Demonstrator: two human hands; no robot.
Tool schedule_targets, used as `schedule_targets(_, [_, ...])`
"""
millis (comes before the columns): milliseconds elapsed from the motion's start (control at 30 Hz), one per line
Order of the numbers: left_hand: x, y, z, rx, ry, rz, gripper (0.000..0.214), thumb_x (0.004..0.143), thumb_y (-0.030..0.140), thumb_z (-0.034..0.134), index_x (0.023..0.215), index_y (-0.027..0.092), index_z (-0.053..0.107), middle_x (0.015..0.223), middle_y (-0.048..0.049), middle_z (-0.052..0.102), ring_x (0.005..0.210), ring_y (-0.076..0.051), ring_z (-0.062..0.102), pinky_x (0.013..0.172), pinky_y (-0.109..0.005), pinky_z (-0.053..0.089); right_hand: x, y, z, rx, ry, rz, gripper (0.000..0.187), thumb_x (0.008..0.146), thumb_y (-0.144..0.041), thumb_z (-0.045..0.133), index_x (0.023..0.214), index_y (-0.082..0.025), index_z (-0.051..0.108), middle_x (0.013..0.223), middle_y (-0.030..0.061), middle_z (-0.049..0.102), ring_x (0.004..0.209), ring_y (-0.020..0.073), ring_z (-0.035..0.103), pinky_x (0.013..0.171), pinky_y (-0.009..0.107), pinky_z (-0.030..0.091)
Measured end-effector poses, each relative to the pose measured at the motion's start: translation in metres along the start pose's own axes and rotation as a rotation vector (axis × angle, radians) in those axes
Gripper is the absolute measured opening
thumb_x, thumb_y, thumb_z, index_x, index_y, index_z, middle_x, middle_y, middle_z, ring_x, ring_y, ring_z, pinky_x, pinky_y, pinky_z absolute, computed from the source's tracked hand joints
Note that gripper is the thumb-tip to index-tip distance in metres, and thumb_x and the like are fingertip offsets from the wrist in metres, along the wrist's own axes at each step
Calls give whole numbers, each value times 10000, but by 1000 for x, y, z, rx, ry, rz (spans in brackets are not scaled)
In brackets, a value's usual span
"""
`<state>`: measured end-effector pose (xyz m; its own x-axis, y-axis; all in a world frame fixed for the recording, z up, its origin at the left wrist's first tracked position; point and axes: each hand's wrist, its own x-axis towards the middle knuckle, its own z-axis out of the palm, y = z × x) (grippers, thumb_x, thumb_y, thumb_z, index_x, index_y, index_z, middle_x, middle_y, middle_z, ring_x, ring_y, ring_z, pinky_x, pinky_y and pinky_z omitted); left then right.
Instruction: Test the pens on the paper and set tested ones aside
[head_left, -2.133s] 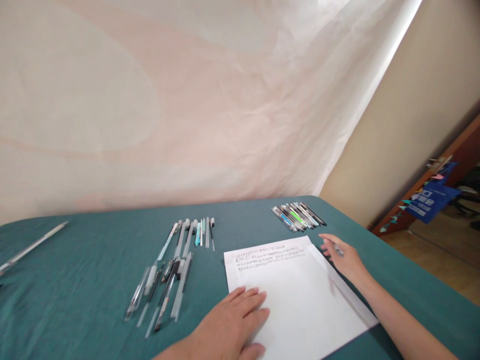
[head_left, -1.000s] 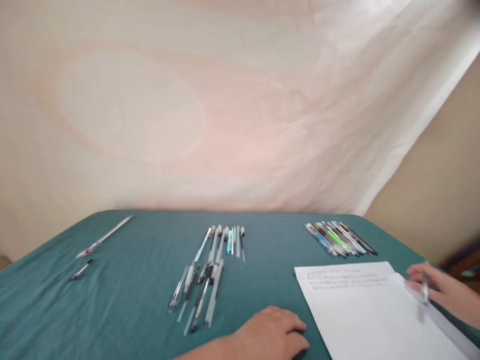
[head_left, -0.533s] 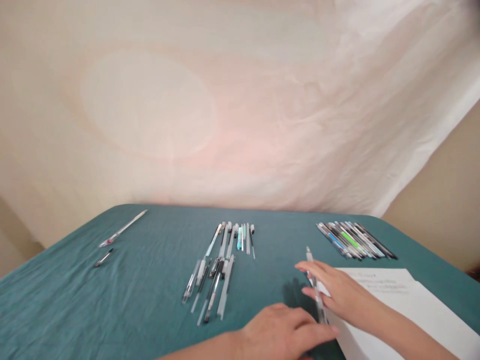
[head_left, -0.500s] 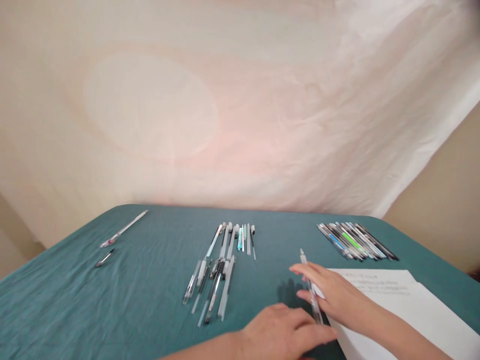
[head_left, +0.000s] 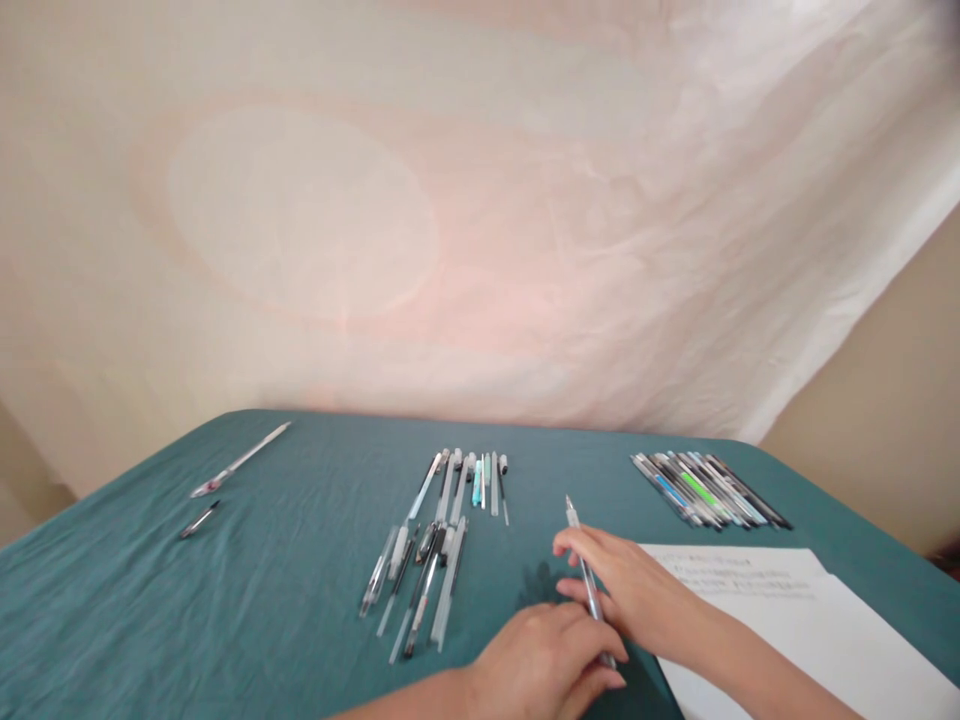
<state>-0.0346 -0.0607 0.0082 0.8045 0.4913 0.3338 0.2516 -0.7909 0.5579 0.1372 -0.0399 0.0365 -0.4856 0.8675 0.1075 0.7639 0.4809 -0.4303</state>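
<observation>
A clear pen point(head_left: 589, 582) with a pale tip pointing away from me is held between both hands, above the front of the table. My right hand point(head_left: 626, 590) grips its upper barrel, fingers closed around it. My left hand point(head_left: 544, 660) pinches its lower end with thumb and fingers. To the left of my hands lies a group of pens, caps and barrels point(head_left: 450, 575) in two rough rows. Under my right forearm are sheets of white paper point(head_left: 832, 640) with lines of writing near the top.
A tight row of pens point(head_left: 709, 490), one bright green and one blue, lies at the back right of the green-covered table point(head_left: 247, 600). On the far left are a long clear pen point(head_left: 241, 460) and a short dark piece point(head_left: 199, 519). A pale cloth point(head_left: 480, 250) hangs behind.
Both hands and the pen have shifted a little left. My left hand has closed on the pen's lower end, where its fingers were stretched out before.
</observation>
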Motion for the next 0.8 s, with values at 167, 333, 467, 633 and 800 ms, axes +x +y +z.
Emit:
schedule_targets(167, [0,0,1,6,-19,-29,154,866,262,487,1005,208,525,918,-36,632,838,-161,590,771,-228,455,-2,2,-1,20,-19,-4,312,815,-182,481,1123,-235,496,1009,60,599,849,185,578,769,304,442])
schedule_targets(333, [1,-2,0,-93,42,-131,219,824,202,550,1034,212,490,966,-36,593,853,-155,570,792,-238,446,-4,1,-8,215,14,-100,528,792,-55,366,1275,-266,391,1117,50,556,899,156,551,813,292,425])
schedule_targets(467, [2,-3,-2,-153,65,-186,226,812,158,550,1024,209,492,967,-38,585,847,-153,568,802,-248,445,-3,-7,-13,350,75,-67,384,785,-39,332,1024,-212,577,924,29,582,824,141,552,765,271,427])
schedule_targets(633, [2,-1,-4,-176,45,-200,496,800,147,543,1249,262,366,1090,-48,553,924,-172,564,843,-294,448,8,3,-16,568,80,163,203,860,-254,405,872,-166,588,723,9,591,662,137,569,584,232,441])
schedule_targets(800, [-2,-3,0,-204,82,-228,598,802,158,519,1320,242,233,1204,-78,497,974,-177,547,886,-332,438,27,77,-25,247,221,272,280,867,-257,400,1088,-170,547,917,60,634,724,158,611,639,263,459])
